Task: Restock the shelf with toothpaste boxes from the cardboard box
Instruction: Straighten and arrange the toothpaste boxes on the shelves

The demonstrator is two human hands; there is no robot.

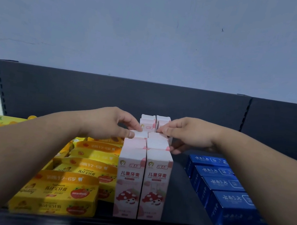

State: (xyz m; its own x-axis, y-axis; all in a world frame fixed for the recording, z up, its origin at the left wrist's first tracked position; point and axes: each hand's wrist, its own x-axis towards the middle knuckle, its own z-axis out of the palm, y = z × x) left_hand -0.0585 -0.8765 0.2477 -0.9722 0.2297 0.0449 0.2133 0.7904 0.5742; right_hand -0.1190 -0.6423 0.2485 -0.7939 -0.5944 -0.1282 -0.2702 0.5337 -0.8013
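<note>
Pink-and-white toothpaste boxes (142, 182) are stood upright in two rows on the dark metal shelf (177, 187), between yellow cartons (70, 190) and blue cartons (227, 196). A left-row box (140, 134) behind the front ones is pinched at its top by the left hand (112, 124), thumb and forefinger closed on it. The neighbouring right-row box (157, 136) is gripped by the right hand (188, 134), fingers curled over the top, thumb lower at the side.

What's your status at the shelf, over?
Left hand pinching a pink toothpaste box mid-row. Right hand gripping the neighbouring pink box. Nothing in the way.
</note>
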